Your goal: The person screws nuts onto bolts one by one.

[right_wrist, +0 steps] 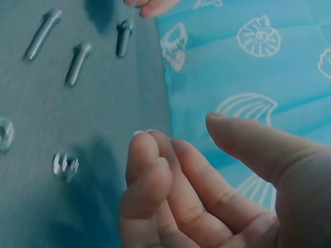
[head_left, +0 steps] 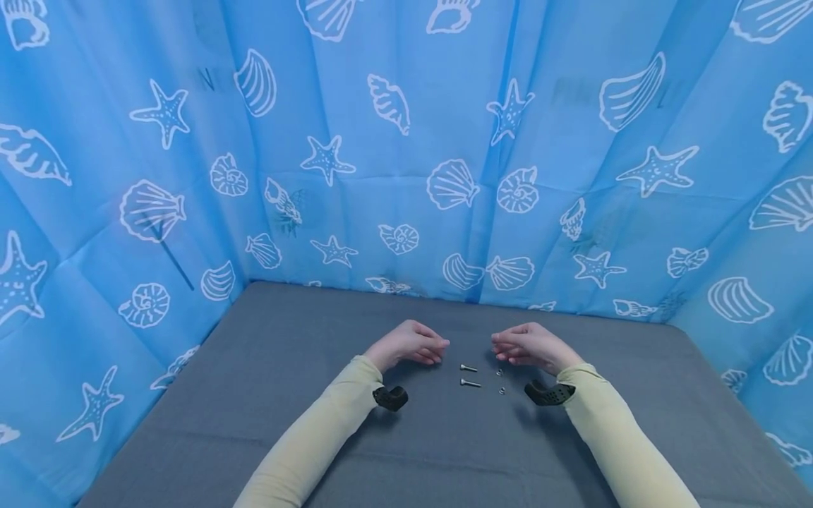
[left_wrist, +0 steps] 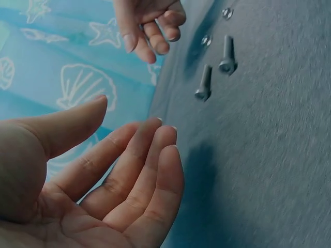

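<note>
My left hand hovers over the grey table, fingers loosely bent. Its thumb stands apart from the fingers in the left wrist view, with nothing between them. Opposite it, my right hand is held in much the same way, its palm bare in the right wrist view. Two silver bolts lie on the cloth between the hands. Two small nuts lie to their right, nearer the right hand. A third bolt shows only in the right wrist view, close to the left hand's fingertips.
Grey cloth covers the tabletop. A blue curtain printed with white shells and starfish stands behind the table and along its sides. Black wrist bands sit over pale yellow sleeves.
</note>
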`<state>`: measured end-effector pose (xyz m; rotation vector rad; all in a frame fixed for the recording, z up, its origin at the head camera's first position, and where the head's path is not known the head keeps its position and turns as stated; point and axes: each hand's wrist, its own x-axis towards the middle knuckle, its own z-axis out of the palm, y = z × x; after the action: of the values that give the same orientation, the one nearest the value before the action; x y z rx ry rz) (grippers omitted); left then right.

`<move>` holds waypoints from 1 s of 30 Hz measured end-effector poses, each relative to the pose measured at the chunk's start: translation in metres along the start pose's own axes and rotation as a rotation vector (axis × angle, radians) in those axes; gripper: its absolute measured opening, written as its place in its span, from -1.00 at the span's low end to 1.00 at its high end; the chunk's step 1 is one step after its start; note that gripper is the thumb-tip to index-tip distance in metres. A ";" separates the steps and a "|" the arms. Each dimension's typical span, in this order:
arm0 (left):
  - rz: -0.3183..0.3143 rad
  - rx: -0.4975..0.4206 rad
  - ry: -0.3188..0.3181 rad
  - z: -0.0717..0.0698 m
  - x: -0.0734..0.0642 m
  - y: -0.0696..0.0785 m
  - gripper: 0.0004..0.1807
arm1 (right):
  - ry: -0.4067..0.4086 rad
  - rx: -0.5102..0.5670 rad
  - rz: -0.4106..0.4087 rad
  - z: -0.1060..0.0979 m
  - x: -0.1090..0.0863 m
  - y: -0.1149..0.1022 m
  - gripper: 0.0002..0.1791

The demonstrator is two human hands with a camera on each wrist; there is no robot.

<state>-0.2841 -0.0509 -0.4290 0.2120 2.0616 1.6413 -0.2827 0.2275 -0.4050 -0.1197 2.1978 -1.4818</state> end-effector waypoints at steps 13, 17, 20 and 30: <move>0.028 0.046 0.040 0.027 0.008 -0.008 -0.78 | -0.092 -0.046 -0.062 -0.006 -0.020 0.024 -0.59; 0.022 0.086 0.088 0.033 0.011 -0.008 -0.78 | -0.087 -0.083 -0.074 -0.001 -0.021 0.025 -0.62; 0.021 0.138 0.139 0.038 0.013 -0.007 -0.80 | -0.078 -0.107 -0.082 0.001 -0.020 0.026 -0.64; 0.035 0.369 0.251 0.052 0.018 -0.005 -0.87 | 0.052 -0.256 -0.072 0.013 -0.016 0.028 -0.73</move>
<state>-0.2747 0.0011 -0.4468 0.1732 2.5586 1.3493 -0.2577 0.2334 -0.4282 -0.2496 2.4408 -1.2458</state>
